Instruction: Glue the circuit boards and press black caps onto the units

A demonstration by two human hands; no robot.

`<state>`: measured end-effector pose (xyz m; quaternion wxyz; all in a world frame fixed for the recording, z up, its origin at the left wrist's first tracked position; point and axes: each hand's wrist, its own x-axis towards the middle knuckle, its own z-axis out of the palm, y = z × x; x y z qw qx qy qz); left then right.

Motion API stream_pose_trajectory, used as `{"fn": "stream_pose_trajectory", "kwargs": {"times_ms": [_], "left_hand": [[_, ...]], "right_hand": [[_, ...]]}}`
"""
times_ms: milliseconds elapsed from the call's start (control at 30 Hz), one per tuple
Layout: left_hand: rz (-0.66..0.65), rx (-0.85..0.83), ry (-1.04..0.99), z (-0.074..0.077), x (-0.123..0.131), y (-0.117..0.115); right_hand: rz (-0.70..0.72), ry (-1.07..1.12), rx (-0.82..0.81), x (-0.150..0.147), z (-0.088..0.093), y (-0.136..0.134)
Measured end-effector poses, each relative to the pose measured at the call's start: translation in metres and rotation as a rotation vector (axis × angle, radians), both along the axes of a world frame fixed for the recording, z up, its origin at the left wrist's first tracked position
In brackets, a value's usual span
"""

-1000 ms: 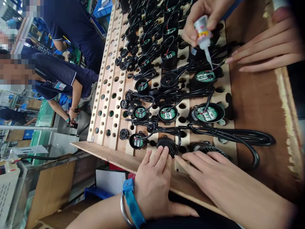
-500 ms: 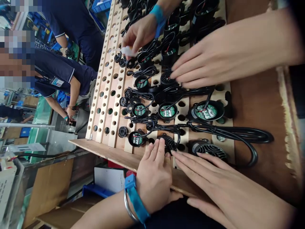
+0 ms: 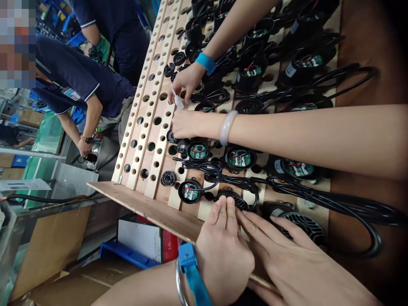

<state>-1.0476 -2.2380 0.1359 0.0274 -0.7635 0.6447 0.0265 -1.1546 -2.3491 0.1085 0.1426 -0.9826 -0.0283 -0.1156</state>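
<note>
My left hand (image 3: 228,242), with a blue strap and a silver bangle at its wrist, rests at the near edge of a wooden rack. Its straight fingertips touch a round black housing with a wavy-patterned cover (image 3: 239,202). My right hand (image 3: 287,255) lies alongside, fingers stretched out and fingertips close to that same housing, which they partly hide. A larger black housing with a wavy grille (image 3: 301,221) sits just beyond my right fingers. Left of my hands is an open black housing with a green circuit board (image 3: 190,191), its cable coiled beside it.
A co-worker's two arms cross the rack; one hand (image 3: 188,83) holds a small white bottle (image 3: 178,102), the other hand (image 3: 186,124) is beside it. Rows of housings and black cables (image 3: 331,199) fill the holed wooden rack (image 3: 149,148). Other people (image 3: 72,70) work at the left.
The co-worker's right-side arm has reached left across the rack, bringing that hand near the white bottle. The view has shifted slightly. My hands stay at the same housing.
</note>
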Motion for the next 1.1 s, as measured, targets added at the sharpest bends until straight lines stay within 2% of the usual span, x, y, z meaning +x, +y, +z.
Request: {"fn": "stream_pose_trajectory", "kwargs": {"times_ms": [67, 133, 200, 300, 367, 467, 533, 667, 733, 800, 900, 1000, 1100], "left_hand": [[-0.009, -0.002, 0.043, 0.001, 0.000, 0.003], [0.027, -0.032, 0.059, 0.000, -0.003, 0.006], [0.086, -0.073, 0.034, -0.004, -0.010, 0.008], [0.188, -0.121, -0.027, -0.013, -0.024, 0.007], [0.262, -0.132, -0.028, -0.016, -0.033, 0.003], [0.271, -0.079, 0.092, -0.013, -0.038, -0.001], [0.234, -0.026, 0.206, -0.010, -0.037, -0.001], [0.229, -0.054, 0.321, -0.009, -0.034, 0.002], [0.237, -0.074, 0.347, -0.009, -0.034, 0.002], [0.227, -0.063, 0.362, -0.009, -0.033, 0.003], [0.206, -0.028, 0.361, -0.006, -0.030, 0.003], [0.206, -0.036, 0.352, -0.004, -0.024, 0.006], [0.198, -0.062, 0.339, -0.003, -0.018, 0.012]], "right_hand": [[0.057, 0.032, 0.016, -0.006, 0.001, -0.010], [0.094, 0.119, 0.063, -0.008, 0.011, -0.026], [0.026, 0.202, 0.184, 0.000, 0.025, -0.042], [-0.172, 0.352, 0.484, 0.033, 0.046, -0.055], [-0.226, 0.440, 0.752, 0.061, 0.051, -0.051], [-0.193, 0.395, 1.159, 0.094, 0.045, -0.034], [-0.193, 0.310, 1.317, 0.104, 0.037, -0.021], [-0.391, 0.252, 1.428, 0.103, 0.021, -0.006], [-0.425, 0.181, 1.497, 0.098, 0.018, -0.003], [-0.379, 0.072, 1.528, 0.093, 0.017, -0.001], [-0.319, 0.080, 1.469, 0.090, 0.020, 0.000], [-0.226, 0.046, 1.479, 0.093, 0.036, -0.001], [-0.082, -0.192, 1.504, 0.097, 0.053, 0.000]]}}
